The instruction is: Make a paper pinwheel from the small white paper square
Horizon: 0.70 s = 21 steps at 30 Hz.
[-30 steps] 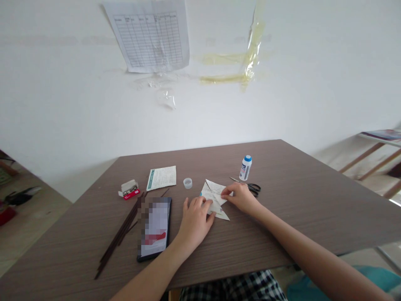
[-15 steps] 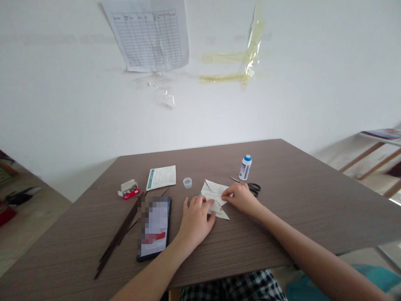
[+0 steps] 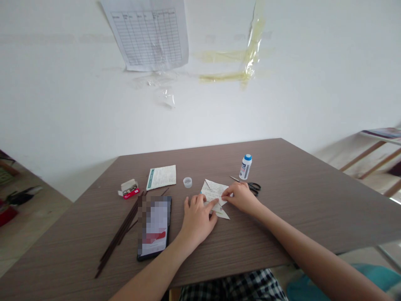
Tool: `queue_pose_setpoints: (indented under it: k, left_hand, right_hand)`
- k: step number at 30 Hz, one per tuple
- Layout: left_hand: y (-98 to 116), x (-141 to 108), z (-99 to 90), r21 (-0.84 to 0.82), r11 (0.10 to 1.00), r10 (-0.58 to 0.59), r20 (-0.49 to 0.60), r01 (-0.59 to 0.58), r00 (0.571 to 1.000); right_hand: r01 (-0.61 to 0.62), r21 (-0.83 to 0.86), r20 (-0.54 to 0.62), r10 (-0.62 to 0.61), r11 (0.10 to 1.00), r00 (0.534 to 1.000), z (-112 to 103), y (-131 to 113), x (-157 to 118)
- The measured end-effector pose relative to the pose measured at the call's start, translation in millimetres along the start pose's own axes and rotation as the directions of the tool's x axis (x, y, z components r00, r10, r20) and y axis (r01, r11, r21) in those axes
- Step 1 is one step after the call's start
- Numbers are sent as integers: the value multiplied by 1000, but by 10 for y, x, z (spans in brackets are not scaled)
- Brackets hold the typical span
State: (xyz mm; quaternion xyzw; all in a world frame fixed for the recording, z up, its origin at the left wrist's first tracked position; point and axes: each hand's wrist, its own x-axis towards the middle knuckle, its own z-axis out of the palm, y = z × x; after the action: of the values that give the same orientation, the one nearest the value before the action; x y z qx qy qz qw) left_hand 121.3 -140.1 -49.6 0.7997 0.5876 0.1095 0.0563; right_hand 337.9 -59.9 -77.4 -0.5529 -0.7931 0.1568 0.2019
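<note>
Lying flat on the desk (image 3: pixel 291 225), just ahead of the person's chest, a folded sheet of handwritten paper (image 3: pixel 213 193), creased into an uneven, pointed shape, a triangular flap jutting toward 5 o'clock. Resting on its near edge, the left hand (image 3: pixel 198 221), fingers spread wide, grip open, fingertips pressed on the fold. Coming in from 3 o'clock, the right hand (image 3: pixel 240 197), fingers drawn closer together on the paper's right side — grip narrow, though whether pinching the sheet or only pressing it, impossible to tell. Just beyond the right hand, at 2 o'clock from the paper, black-handled scissors (image 3: pixel 249 186), blades pointing toward the sheet; at 1 o'clock, an upright glue bottle (image 3: pixel 246 167) with a blue top. At 10 o'clock, a translucent cap (image 3: pixel 187 182), and farther along, a handwritten slip (image 3: pixel 161 177) with a green edge. Toward 9 o'clock, a small red box of metal clips (image 3: pixel 128 190), flap open. At 8 o'clock, a phone (image 3: pixel 153 228), its screen blurred — and beside it, a bundle of thin dark sticks (image 3: pixel 118 232) lying at a slant.
</note>
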Motion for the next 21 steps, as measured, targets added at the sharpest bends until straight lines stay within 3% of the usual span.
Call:
queue_pose_setpoints:
  k: [21]
  left_hand:
    - [-6, -3, 29, 20, 1000, 11, -7, -10, 1000]
  right_hand:
    - [27, -33, 4, -27, 999, 1000, -85, -111, -60]
